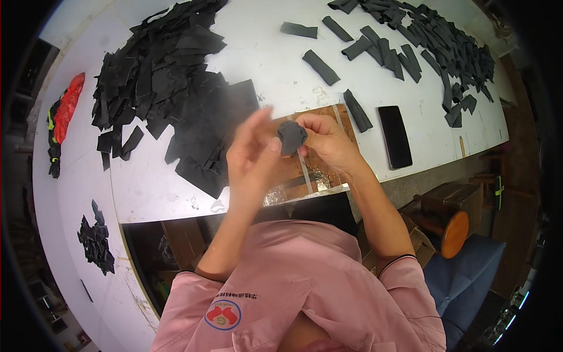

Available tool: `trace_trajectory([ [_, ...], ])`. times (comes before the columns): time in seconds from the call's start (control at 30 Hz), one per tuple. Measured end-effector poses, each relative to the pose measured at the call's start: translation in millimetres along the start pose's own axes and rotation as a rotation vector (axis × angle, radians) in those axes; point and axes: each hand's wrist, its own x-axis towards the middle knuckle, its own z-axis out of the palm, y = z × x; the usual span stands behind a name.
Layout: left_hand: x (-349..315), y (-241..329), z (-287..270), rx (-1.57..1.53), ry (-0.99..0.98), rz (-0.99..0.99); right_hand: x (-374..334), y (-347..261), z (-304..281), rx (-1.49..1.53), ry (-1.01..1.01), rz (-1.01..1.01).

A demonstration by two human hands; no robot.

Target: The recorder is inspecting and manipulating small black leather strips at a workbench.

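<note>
Fabric piece [291,136] small, black, crumpled, pinched between both hands.

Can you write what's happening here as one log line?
left hand: touching black fabric piece | right hand: pinching it | big black pile left | phone right

Dark phone [394,136] — right tabletop, screen blank.
</note>
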Motion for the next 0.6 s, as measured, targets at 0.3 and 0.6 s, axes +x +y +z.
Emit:
trace_trajectory([
  [0.3, 2, 18, 0, -0.541, 0.055, 0.019, -21, -54, 34, -1.39, 0.2, -0.839],
  [0.6, 21, 10, 5, -0.305, -0.244, -0.076, -16, -20, 15, -1.253, 0.207, -0.618],
])
